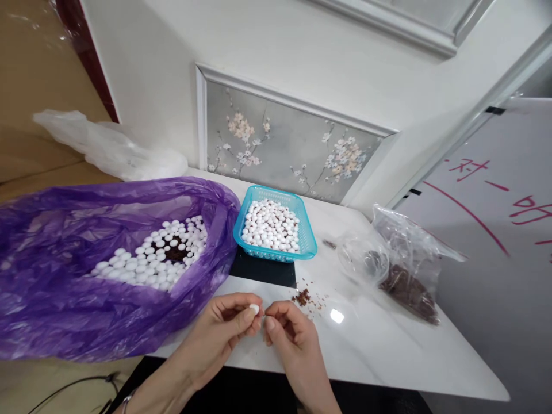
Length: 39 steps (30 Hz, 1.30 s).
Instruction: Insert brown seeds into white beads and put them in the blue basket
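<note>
My left hand point(224, 328) pinches a small white bead point(254, 309) between thumb and fingertips, just above the white table's near edge. My right hand point(288, 333) is curled beside it, its fingertips close to the bead and nearly touching the left hand; whether it grips anything is unclear. A purple plastic bag point(64, 276) lies open at the left, filled with several white beads point(150, 259) around a dark brown patch. A turquoise basket point(308, 241) heaped with white beads stands behind my hands.
Brown crumbs point(304, 298) are scattered on the white table point(388, 345) near my right hand. A clear bag with brown material point(405, 287) lies at the right. A white plastic bag point(112, 149) rests at the back left. A whiteboard point(495, 218) with red writing leans at the right.
</note>
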{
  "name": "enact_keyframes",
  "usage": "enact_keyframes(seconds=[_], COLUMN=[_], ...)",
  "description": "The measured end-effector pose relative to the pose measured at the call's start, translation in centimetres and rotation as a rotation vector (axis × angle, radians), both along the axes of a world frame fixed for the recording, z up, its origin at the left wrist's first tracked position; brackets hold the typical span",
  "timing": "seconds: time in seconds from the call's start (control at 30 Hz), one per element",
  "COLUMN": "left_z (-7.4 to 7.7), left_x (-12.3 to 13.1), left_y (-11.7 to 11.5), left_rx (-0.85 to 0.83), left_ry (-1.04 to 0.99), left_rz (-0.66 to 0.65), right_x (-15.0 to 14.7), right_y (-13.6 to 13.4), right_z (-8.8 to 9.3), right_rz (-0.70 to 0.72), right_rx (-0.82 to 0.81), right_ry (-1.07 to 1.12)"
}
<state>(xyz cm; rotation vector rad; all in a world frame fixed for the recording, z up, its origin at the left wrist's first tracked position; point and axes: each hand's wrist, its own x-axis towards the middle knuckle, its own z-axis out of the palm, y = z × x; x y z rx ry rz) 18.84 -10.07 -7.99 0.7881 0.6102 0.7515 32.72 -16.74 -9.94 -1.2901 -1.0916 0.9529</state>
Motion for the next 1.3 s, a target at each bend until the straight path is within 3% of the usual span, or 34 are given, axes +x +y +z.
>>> enact_keyframes(seconds=[0.1, 0.2, 0.3, 0.37, 0.43, 0.53, 0.63, 0.73, 0.87, 1.0, 1.17, 1.3], left_z=[-0.2, 0.0, 1.4, 2.9, 4.5, 6.1, 6.5, 6.1, 5.8, 6.2, 6.7, 5.8], left_x=[0.0, 0.2, 0.7, 1.3, 2.1, 3.5, 4.5, 4.4, 2.3, -2.1, -9.0, -11.7], left_y=[0.0, 0.4, 1.2, 2.1, 3.3, 5.5, 7.4, 7.8, 6.3, 5.8, 8.1, 9.7], left_rx=[0.006, -0.077, -0.122, -0.049, 0.106, 0.534, 0.93, 1.05, 1.14, 1.161, 1.107, 1.088], left_ry=[0.016, 0.026, 0.019, 0.02, 0.075, 0.334, 0.587, 0.651, 0.733, 0.863, 1.299, 1.492], left_rz=[-0.001, 0.097, 0.217, 0.232, 0.198, 0.198, 0.299, 0.341, 0.308, 0.34, 0.347, 0.257], right_x=[-0.4, -0.5, 1.0, 3.0, 5.1, 6.8, 6.3, 5.3, 4.8, 4.6, 4.6, 4.2], right_y=[-0.1, -0.6, -1.3, -1.8, -2.0, -1.9, -1.4, -0.8, -0.6, -0.8, -1.2, -1.2], right_z=[0.0, 0.0, 0.0, 0.1, 0.2, 0.4, 0.2, -0.6, -2.1, -2.8, -2.4, -2.4], right_rz=[-0.004, -0.013, -0.095, -0.248, -0.387, -0.377, -0.294, -0.31, -0.392, -0.427, -0.457, -0.582], right_rx=[-0.002, 0.01, 0.022, 0.006, -0.044, -0.092, -0.07, -0.087, -0.153, -0.127, -0.119, -0.109], right_ry=[-0.008, -0.087, -0.216, -0.29, -0.389, -0.55, -0.609, -0.715, -0.913, -0.975, -0.877, -0.736])
